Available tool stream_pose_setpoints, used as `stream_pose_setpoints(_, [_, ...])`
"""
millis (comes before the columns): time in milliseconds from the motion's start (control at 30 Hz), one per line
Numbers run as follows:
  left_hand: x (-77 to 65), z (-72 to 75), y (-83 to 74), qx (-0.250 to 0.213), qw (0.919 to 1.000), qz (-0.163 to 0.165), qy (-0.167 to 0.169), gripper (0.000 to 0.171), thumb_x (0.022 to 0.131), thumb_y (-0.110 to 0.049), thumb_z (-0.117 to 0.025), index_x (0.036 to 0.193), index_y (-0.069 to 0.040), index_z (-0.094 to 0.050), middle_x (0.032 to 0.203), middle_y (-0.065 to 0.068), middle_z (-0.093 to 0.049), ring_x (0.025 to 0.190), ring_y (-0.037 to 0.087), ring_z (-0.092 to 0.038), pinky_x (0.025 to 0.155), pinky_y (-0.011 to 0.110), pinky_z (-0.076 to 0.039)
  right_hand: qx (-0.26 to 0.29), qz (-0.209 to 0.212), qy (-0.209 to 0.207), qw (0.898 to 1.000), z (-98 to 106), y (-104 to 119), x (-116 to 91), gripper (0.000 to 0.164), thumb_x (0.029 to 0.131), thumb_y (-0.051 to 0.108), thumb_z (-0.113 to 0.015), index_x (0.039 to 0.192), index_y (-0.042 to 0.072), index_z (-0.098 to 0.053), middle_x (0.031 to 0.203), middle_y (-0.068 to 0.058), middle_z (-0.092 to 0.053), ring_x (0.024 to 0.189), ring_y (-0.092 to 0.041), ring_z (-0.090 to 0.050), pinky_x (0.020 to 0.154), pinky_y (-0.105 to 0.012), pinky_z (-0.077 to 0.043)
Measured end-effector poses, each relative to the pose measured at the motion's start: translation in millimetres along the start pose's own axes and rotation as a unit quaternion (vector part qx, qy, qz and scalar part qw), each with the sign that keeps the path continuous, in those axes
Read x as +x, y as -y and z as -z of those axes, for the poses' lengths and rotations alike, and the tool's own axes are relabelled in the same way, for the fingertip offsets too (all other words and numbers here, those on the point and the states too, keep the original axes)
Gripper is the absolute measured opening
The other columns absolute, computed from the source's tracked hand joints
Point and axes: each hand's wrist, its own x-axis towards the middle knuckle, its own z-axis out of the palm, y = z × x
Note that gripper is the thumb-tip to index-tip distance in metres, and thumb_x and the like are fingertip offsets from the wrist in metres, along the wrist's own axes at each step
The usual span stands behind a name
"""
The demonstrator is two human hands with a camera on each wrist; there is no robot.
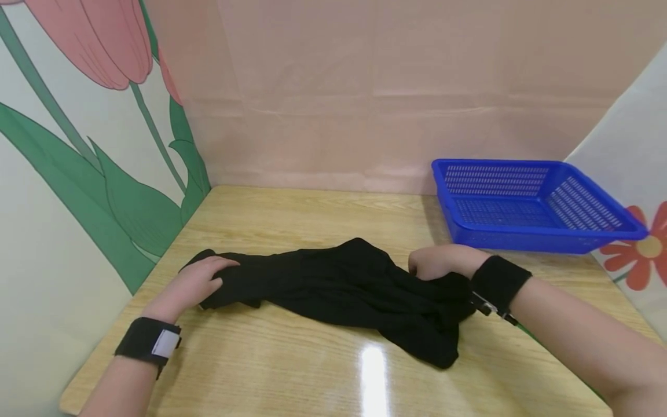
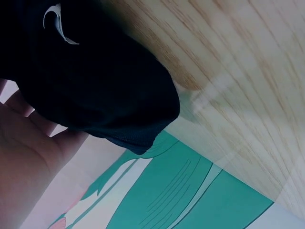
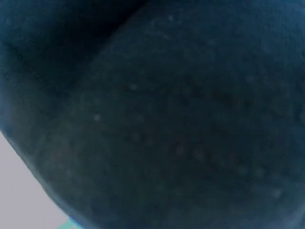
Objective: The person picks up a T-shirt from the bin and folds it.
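Observation:
A black garment (image 1: pixel 333 281) lies rumpled across the wooden table, its kind not clear from the folds. On its left end rests my left hand (image 1: pixel 195 286), fingers stretched over the cloth and thumb apart. The left wrist view shows a small white curved mark and a hemmed edge on the garment (image 2: pixel 105 90), with the left hand (image 2: pixel 28 148) against it and its fingertips hidden. At the other end, my right hand (image 1: pixel 438 262) grips the cloth with curled fingers, their tips out of sight. Dark fabric (image 3: pixel 167 124) fills nearly all of the right wrist view.
A blue plastic basket (image 1: pixel 521 236) with slotted walls stands at the back right of the table (image 1: pixel 260 365). A pinkish sheet (image 1: pixel 339 116) hangs behind the table, and flower-printed panels (image 1: pixel 140 214) flank it on both sides.

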Motion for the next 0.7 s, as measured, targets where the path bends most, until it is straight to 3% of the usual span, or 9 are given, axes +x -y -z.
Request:
stream_pose_setpoints(467, [-1.1,-3.2,1.4,-0.001,0.9999,-0.014,-0.008,0.045,0.088,0.006,-0.052,0.132,-0.002,-0.059,0.132,0.022,-0.055,0.124,0.042,-0.048,0.1,0.055,-0.039,0.016,0.014,0.002,1.0,-12,0,0,0.014,0.09,0.007,-0.064,0.084,0.017,-0.072,0.078,0.009,-0.06,0.07,-0.008,-0.05,0.07,-0.028,-0.048])
stream_pose_setpoints(700, [-2.6,-5.5,0.2,0.0,0.9998,-0.015,-0.011,0.045,0.088,0.005,-0.052,0.132,-0.003,-0.059,0.132,0.022,-0.055,0.123,0.041,-0.049,0.099,0.055,-0.039,0.01,-0.008,0.003,1.0,-18,3,0,0.017,0.088,0.004,-0.064,0.077,0.016,-0.068,0.071,0.007,-0.054,0.064,-0.011,-0.047,0.06,-0.028,-0.044])
